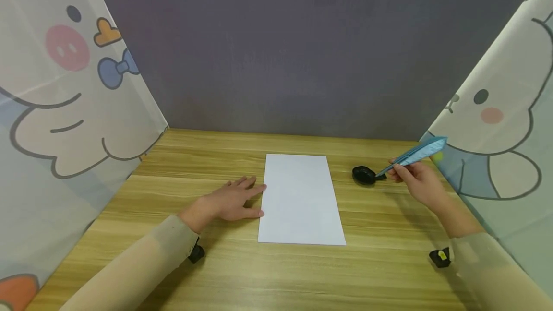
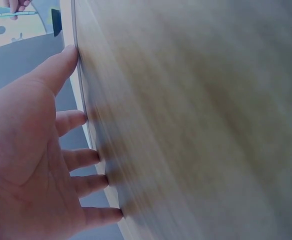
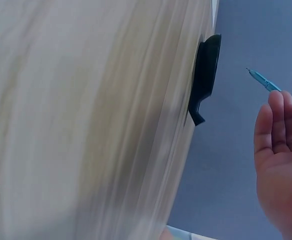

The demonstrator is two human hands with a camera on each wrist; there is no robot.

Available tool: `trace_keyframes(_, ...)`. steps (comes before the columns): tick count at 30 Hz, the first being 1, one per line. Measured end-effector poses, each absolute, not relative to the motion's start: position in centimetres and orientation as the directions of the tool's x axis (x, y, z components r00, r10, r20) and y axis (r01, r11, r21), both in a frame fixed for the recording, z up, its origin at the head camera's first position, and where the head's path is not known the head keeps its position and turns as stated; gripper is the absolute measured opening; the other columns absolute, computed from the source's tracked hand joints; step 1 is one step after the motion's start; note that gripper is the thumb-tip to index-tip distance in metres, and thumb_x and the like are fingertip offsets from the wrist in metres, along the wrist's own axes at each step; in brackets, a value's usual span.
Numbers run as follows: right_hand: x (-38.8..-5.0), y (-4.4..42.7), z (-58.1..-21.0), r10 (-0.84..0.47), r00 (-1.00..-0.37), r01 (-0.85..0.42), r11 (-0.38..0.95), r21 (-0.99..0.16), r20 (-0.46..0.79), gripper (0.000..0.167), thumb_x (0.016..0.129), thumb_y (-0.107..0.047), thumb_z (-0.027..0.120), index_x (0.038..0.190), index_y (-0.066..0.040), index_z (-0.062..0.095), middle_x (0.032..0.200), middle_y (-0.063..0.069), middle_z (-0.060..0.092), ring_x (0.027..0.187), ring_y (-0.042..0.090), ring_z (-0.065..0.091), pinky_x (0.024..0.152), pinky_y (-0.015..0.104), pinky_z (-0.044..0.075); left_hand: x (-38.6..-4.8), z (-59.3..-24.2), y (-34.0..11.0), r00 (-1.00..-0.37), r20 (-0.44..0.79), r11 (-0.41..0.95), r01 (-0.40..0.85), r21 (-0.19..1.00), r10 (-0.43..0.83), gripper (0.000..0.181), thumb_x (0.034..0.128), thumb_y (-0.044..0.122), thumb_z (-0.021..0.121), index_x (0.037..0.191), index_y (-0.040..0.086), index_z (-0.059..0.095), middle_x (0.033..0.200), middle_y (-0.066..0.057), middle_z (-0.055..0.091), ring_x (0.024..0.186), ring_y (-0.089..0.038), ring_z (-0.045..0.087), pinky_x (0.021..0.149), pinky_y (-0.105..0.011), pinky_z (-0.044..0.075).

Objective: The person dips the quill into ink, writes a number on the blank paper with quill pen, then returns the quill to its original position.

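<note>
My right hand [image 1: 416, 182] pinches a blue feather pen [image 1: 425, 150] with its plume pointing up and to the right. Its thin tip [image 3: 248, 70] hangs above the table, apart from the small black dish [image 1: 364, 175], as the right wrist view shows. That dish has a short projecting lip [image 3: 198, 117]. Palm down, my left hand [image 1: 231, 201] lies with fingers spread; its thumb and forefinger touch the left edge of a white sheet of paper [image 1: 300, 200]. In the left wrist view its straight fingertips [image 2: 98, 156] rest on the tabletop.
The wood-grain table [image 1: 302, 272] runs back to a dark grey panel [image 1: 294, 52]. Cartoon-printed cloths [image 1: 86, 124] hang along the left and right sides. A dark strap device [image 1: 439, 257] shows at each sleeve cuff.
</note>
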State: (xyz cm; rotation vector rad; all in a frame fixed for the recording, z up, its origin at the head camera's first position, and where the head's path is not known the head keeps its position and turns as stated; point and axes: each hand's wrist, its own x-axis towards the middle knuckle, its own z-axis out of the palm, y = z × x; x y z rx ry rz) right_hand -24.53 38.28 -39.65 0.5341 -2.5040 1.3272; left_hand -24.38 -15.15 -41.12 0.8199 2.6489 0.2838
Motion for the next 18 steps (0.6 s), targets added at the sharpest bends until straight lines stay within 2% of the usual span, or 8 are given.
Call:
trace_keyframes(5,-24.6,37.86,-39.56,-0.194,-0.916,-0.4,0.468,-0.788,0.351,0.041,0.119,-0.01,0.046,0.139,0.025,0.055,0.103,-0.016,0.076,0.092,-0.001,0.075,0.08,0.017,0.063,-24.39,-41.06,-15.04,-0.772,-0.272,0.814,0.501,0.295,0.574,0.085,0.1084,0.069,0.055,0.177,0.028,0.027,0.185,-0.018,0.014,0.171,-0.047,0.013,0.133,-0.073,0.02)
trace_keyframes(9,-24.7,37.8,-39.34,-0.19,-0.934,-0.356,0.46,-0.813,0.302,0.047,0.12,-0.014,0.043,0.144,0.026,0.05,0.104,-0.018,0.073,0.093,0.0,0.074,0.081,0.018,0.064,-24.4,-41.02,-14.98,-0.773,-0.276,0.815,0.497,0.297,0.571,0.084,0.1084,0.068,0.055,0.177,0.028,0.027,0.185,-0.018,0.014,0.171,-0.047,0.013,0.133,-0.073,0.019)
trace_keyframes(18,-25.23,37.69,-39.67,-0.184,-0.955,-0.293,0.477,-0.829,0.232,0.047,0.119,-0.011,0.043,0.146,0.029,0.044,0.098,-0.023,0.069,0.092,-0.002,0.071,0.078,0.017,0.062,-24.36,-41.01,-15.02,-0.776,-0.279,0.819,0.492,0.294,0.566,0.084,0.1084,0.068,0.056,0.177,0.029,0.027,0.185,-0.017,0.014,0.171,-0.046,0.012,0.134,-0.073,0.019)
